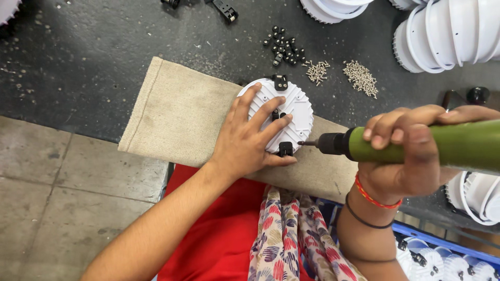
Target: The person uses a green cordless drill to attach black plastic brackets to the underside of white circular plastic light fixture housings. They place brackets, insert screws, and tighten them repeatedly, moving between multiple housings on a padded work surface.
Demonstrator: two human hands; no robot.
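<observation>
While the left hand (pixel 245 140) lies spread flat, fingers open, on a round white ribbed housing (pixel 294 106), the right hand (pixel 411 151) is wrapped tight around a green electric screwdriver (pixel 416 143) whose bit points at the housing's right edge. The housing sits on a tan cloth pad (pixel 177 112) on the dark table (pixel 78 57). Black clips (pixel 284 49) and silver screws (pixel 360 77) lie in small heaps beyond it, near stacked white housings (pixel 448 31).

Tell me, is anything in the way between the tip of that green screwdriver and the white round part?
Nothing visible. The green screwdriver tip already meets the white round part's right edge; the left hand lies over its left side, clear of the tip.
</observation>
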